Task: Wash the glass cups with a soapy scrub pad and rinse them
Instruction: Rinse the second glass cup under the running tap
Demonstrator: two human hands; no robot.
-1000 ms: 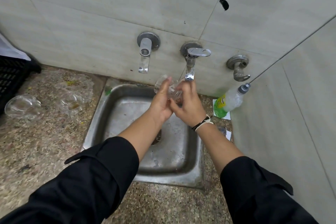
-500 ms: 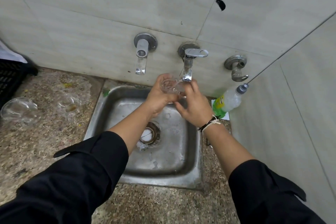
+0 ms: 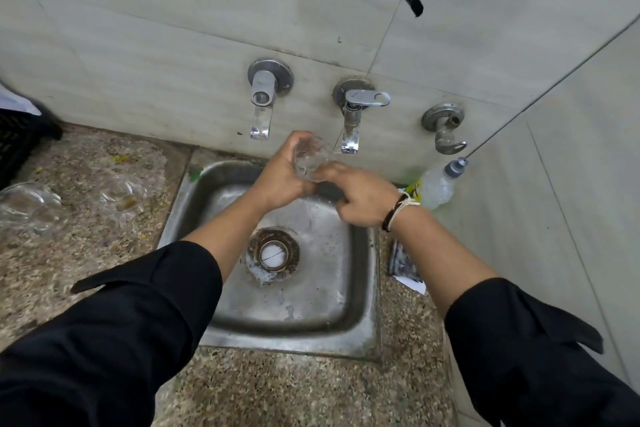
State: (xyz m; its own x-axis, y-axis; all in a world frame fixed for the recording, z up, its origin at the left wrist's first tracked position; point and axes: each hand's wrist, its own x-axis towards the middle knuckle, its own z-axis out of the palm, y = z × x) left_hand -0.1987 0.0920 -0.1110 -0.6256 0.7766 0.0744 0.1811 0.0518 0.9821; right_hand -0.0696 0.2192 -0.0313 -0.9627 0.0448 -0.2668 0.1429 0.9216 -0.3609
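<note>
- Left hand (image 3: 280,180): grip curled round a clear glass cup (image 3: 309,159), fingers wrapped behind the wall, cup tilted and held above the back of the sink, just left of the middle tap's spout.
- Right hand (image 3: 360,198): fingertips touched the cup's lower edge; the remaining fingers were curled under the palm. Whether that grip held a scrub pad could not be told; none was visible.
- Glass cup: transparent and wet-looking; which way its mouth faced was not clear. It was clear of the basin floor.
- Middle tap (image 3: 353,114): lever turned to the right, a thin stream of water seemingly falling beside the cup.
- Left tap (image 3: 263,97) and right valve (image 3: 445,128): wall-mounted, untouched.
- Steel sink (image 3: 360,295): wet, open drain (image 3: 273,253) below the forearms.
- Desk, speckled stone (image 3: 86,253): two more glass pieces on the left, one near the sink (image 3: 123,196), one at the frame edge (image 3: 27,203), with a black crate (image 3: 24,142) behind.
- Soap bottle (image 3: 436,184): leaning in the right corner; a small packet (image 3: 403,260) lay beside the sink rim.
- Handling note, as judgement: the step appeared to be rinsing. Best done by bringing the cup's mouth fully under the stream, turning it with the left grip while the right fingers rub rim and base, keeping a firm hold since wet glass slips, then draining it inverted.
</note>
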